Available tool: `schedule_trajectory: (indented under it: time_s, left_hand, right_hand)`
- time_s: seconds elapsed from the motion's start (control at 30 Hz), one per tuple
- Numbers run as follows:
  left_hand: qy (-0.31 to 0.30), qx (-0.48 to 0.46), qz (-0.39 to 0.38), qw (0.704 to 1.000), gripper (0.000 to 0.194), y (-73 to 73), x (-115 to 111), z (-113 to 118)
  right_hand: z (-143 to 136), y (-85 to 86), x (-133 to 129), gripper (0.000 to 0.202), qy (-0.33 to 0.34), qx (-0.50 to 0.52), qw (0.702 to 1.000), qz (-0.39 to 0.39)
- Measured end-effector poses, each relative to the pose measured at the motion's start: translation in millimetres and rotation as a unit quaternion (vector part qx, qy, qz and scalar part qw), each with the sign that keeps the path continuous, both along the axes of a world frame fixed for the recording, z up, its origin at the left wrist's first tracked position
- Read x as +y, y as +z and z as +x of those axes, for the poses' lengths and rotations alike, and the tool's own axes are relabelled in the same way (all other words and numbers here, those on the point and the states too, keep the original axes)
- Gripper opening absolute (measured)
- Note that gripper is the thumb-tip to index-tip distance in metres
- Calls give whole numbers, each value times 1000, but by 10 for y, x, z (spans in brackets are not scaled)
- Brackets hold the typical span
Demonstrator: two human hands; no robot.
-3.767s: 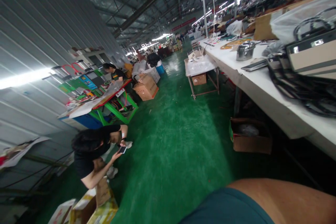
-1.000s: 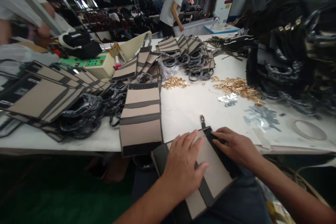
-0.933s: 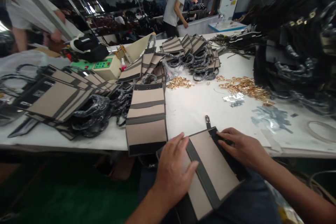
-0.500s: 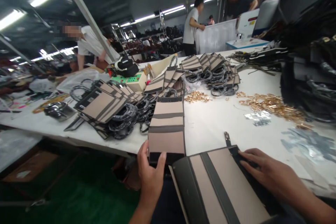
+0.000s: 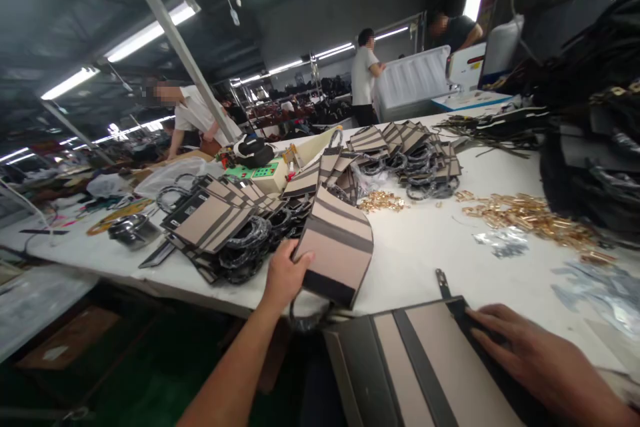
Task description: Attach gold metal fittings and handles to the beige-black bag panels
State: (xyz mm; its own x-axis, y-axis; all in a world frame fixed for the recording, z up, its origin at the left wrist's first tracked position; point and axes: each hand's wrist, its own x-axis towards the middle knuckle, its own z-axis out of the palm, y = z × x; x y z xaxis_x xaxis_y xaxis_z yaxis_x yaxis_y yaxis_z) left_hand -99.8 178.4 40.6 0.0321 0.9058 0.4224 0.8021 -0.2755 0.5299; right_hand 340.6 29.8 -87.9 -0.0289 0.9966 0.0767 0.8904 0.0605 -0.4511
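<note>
A white worktable [image 5: 410, 267] stands in a dim workshop. The left hand [image 5: 286, 273] grasps the side of a bowed striped panel [image 5: 335, 243], thumb on its face, at the table's near edge. The right hand [image 5: 540, 353] lies with fingers nearly straight on the dark border of a nearer panel [image 5: 450, 340]; whether it grips is unclear. Beyond, piled panels [image 5: 215, 213] and loose gold fittings [image 5: 530, 213], lying unattached, suggest the work is well short of finished.

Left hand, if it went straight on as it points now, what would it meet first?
Beyond the striped bag it grips, the left hand would probably meet the heaped bags behind, though depth is unclear.
</note>
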Motion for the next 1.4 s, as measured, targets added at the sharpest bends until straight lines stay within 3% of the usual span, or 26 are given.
schedule_trajectory:
  time_s: [0.13, 0.23, 0.3, 0.37, 0.53, 0.63, 0.7, 0.77, 0.9, 1.03, 1.13, 1.23, 1.3, 1.4]
  left_hand:
    - [9, 25, -28, 999, 25, 104, 584, -205]
    - [48, 29, -2, 998, 38, 55, 619, -305]
    - [53, 24, 31, 998, 46, -19, 380, -272]
    - [33, 11, 41, 999, 47, -156, -21, -178]
    - [-105, -71, -82, 988, 43, -708, -1090, 73]
    - [-131, -4, -60, 990, 39, -886, -1336, 181]
    - [-95, 50, -39, 993, 37, -844, -1308, 228]
    - [-65, 111, -49, 991, 37, -707, -1185, 241]
    - [-63, 244, -68, 965, 37, -453, -842, 155]
    - [-63, 288, -73, 953, 24, -486, -627, 112]
    - [-76, 236, 17, 969, 31, -586, -711, 367]
    - [-213, 186, 74, 956, 44, -652, -956, 915]
    - [-316, 191, 37, 928, 54, -706, -1088, 1322]
    - [-351, 188, -35, 917, 66, -852, -1113, 1745]
  right_hand:
    - [3, 19, -15, 45, -2, -28, 1000, -7]
    - [25, -11, -28, 44, -3, -34, 999, 0]
    - [37, -25, -31, 44, -2, -35, 999, 4]
    - [41, -25, -30, 45, 2, -32, 999, 4]
    - [45, -11, -27, 46, 3, -29, 1000, 2]
    - [63, -7, -32, 45, 6, -38, 999, 4]
    - [71, 5, -35, 43, 8, -37, 999, 1]
    - [59, 27, -37, 44, 11, -35, 999, -2]
    - [-46, 83, -54, 43, 12, -53, 999, 6]
    - [-191, 142, -86, 39, 3, -76, 997, 24]
    - [-244, 184, -83, 39, 5, -78, 997, 23]
    - [-250, 214, -65, 39, 10, -87, 996, 9]
    - [-243, 221, -58, 39, 9, -90, 996, 3]
    - [-232, 216, -55, 39, 10, -83, 996, 8]
